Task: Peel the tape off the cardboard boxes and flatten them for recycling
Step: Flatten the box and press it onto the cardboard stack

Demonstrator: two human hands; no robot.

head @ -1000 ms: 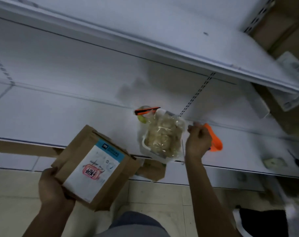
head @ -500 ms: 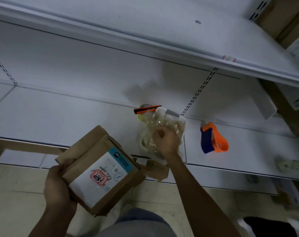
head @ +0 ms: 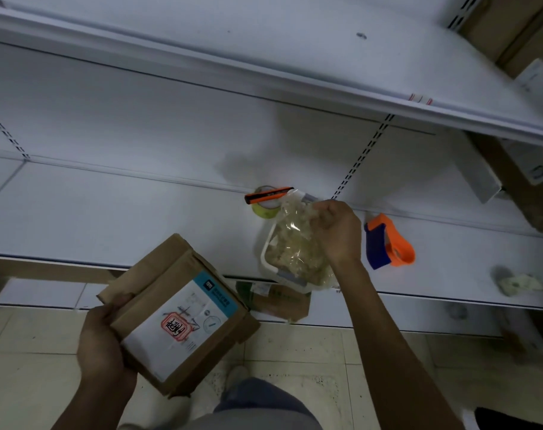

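On the shelf [head: 108, 218] a bag [head: 295, 243] sits in a tub [head: 265, 256] near the front edge, and the right hand [head: 338, 231] grips the bag's top at 2 o'clock. A dispenser [head: 391, 243] stands just beside the tub at 3 o'clock, with a wad [head: 516, 283] farther out the same way. At 11 o'clock a knife [head: 268, 194] lies across a tape roll [head: 264, 209], just beside the bag. The box [head: 177, 315], held by the left hand [head: 102, 346], is before the shelf at 8 o'clock, over the floor [head: 295, 352].

No legible text on box label [head: 177, 328]
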